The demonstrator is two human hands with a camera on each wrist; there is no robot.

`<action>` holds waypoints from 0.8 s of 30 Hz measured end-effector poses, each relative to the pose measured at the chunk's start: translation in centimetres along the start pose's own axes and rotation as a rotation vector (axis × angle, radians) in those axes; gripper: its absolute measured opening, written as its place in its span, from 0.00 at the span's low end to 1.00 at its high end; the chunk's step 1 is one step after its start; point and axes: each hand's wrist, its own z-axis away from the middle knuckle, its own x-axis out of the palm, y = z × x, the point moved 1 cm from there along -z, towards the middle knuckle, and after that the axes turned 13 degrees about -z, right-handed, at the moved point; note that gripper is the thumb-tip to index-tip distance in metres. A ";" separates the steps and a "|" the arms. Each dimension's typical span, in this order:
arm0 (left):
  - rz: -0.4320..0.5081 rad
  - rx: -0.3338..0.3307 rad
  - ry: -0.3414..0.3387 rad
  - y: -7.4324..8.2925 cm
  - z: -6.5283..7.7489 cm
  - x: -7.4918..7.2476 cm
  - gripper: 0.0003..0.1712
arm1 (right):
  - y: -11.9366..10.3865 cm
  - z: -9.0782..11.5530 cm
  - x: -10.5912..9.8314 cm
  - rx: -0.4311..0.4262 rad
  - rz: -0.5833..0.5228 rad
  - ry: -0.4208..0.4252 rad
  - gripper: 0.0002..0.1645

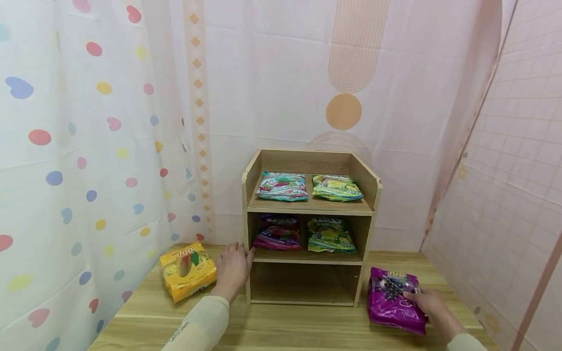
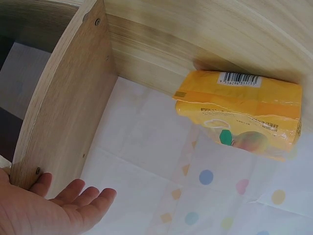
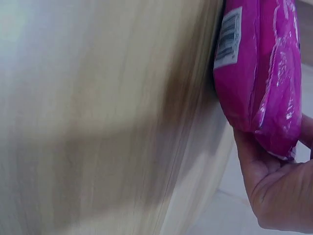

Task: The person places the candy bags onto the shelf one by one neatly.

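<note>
My right hand [image 1: 432, 309] pinches the right edge of a purple candy bag [image 1: 393, 297] printed with dark berries, thumb on top and fingers beneath. The bag sits low over the table, to the right of a small wooden shelf [image 1: 307, 212]; its barcode end faces the right wrist camera. My left hand [image 1: 233, 269] is at the shelf's left side panel [image 2: 63, 103], fingers extended and holding nothing, fingertips right at the panel's front edge. Left of that hand, a yellow candy bag [image 1: 188, 271] with a mango picture leans on the table against the curtain.
The top shelf level holds a teal-and-red candy bag [image 1: 283, 186] and a yellow-green one [image 1: 336, 188]. Below them lie a dark purple bag [image 1: 278, 234] and a green-yellow bag [image 1: 331, 236]. Patterned curtains [image 1: 281, 97] close in the wooden table [image 1: 281, 326] at the back and sides.
</note>
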 end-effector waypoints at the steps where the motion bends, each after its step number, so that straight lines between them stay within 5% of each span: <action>1: 0.000 0.000 -0.001 0.0 0.0 0.0 0.26 | 0.0 0.1 0.1 -0.010 -0.008 0.001 0.43; 11: -0.001 0.004 0.002 0.1 0.0 -0.2 0.26 | 0.3 1.4 1.2 -0.146 -0.010 0.045 0.42; 24: -0.002 0.006 0.009 0.0 0.1 -0.1 0.26 | 0.2 3.6 1.9 -0.306 0.047 0.230 0.39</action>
